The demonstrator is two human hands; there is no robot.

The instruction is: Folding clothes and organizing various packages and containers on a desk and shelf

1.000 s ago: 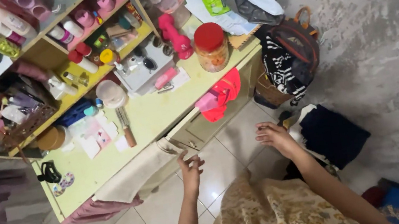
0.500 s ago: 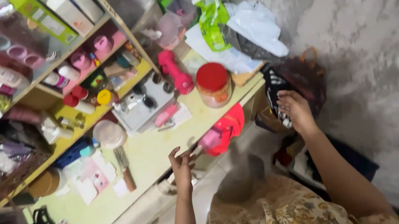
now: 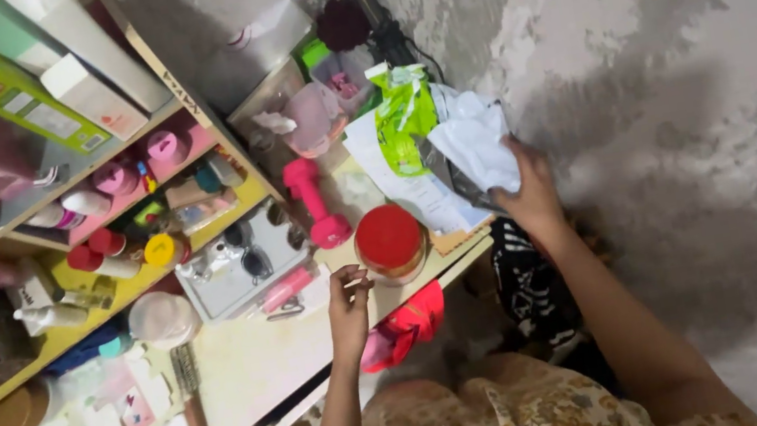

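We look down on a cluttered pale yellow-green tabletop [image 3: 251, 365] set against a mottled grey wall [image 3: 676, 44]. Our right hand [image 3: 528, 187] reaches to the far right end of the table, where its fingers [image 3: 514, 161] are closed on the near edge of a crumpled white plastic bag [image 3: 474, 142]. The bag sits on top of a heap, with the bulk of it spreading to the left of and beyond the fingers; only its near right corner is under them. A bright green packet [image 3: 404, 116] lies just left of the bag, touching it, and white papers [image 3: 404, 183] are spread beneath both.

Our left hand [image 3: 350, 309] hangs over the near edge of the table, fingers loosely curled and slightly apart, holding nothing that we can make out. Just right of its fingertips stands a round jar with a red lid [image 3: 390, 239], close to the hand, though we cannot tell whether they touch. A red cloth [image 3: 411, 324] hangs off the table edge just below that hand.

Further left, a pink dumbbell [image 3: 313, 203] stands tilted beside a white tray [image 3: 240, 265]. A wooden-handled brush [image 3: 191, 395] lies on the bare tabletop near the left. Behind, yellow shelves [image 3: 123, 198] hold bottles and small pots.
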